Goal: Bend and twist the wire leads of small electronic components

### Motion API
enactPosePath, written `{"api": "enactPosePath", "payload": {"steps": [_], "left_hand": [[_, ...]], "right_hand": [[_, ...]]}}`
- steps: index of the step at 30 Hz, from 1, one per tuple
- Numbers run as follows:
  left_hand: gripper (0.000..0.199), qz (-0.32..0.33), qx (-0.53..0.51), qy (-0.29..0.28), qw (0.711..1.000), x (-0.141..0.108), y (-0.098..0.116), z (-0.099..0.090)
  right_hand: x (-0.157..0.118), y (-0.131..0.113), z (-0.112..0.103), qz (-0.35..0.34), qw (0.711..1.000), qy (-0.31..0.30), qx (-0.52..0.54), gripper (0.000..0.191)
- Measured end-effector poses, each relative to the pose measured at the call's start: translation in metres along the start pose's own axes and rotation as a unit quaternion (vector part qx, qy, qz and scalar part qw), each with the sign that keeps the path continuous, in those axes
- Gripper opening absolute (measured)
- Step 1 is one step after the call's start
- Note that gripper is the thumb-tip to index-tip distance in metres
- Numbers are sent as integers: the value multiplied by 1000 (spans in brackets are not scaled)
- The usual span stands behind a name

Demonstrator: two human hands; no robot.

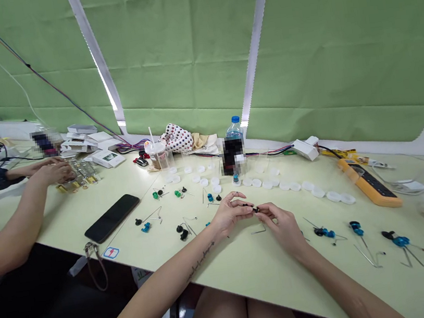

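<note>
Pinched in a fingertip grip by both left hand (228, 215) and right hand (284, 225), just above the pale worktop (247, 272). Could slip free, judging by small size and slight hold, then drop near the bent metal rod (259, 232) or get mixed up with loose black pieces (184, 235) by the left forearm. As for looks, a small black part (256, 209), dark against skin, partly hidden by fingers, too small for finer detail.
</note>
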State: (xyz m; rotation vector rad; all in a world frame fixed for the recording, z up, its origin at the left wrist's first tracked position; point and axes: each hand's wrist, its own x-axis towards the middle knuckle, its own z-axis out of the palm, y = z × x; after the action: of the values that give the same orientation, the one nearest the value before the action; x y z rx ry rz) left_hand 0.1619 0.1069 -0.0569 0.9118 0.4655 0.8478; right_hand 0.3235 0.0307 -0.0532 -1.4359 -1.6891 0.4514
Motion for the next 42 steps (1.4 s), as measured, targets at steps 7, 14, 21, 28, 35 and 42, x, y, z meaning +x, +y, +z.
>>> {"api": "enactPosePath", "payload": {"steps": [7,14,21,28,35,42], "left_hand": [[47,0,-4,-4,1000,-1,1,1],[47,1,-7,4,1000,0,0,1],[47,3,-13,6,1000,2,-1,0],[46,3,-8,-2,1000,1,0,0],[47,6,-4,-1,1000,1,-1,0],[46,1,-8,6,1000,-1,1,2]], "right_hand": [[0,-1,0,0,1000,-5,4,26],[0,-1,-1,2,1000,2,2,23],[1,-3,0,14,1000,3,14,22],[0,-2,0,3,1000,-2,6,21],[0,-1,-1,4,1000,0,7,23],[0,-2,-1,7,1000,7,1,23]]}}
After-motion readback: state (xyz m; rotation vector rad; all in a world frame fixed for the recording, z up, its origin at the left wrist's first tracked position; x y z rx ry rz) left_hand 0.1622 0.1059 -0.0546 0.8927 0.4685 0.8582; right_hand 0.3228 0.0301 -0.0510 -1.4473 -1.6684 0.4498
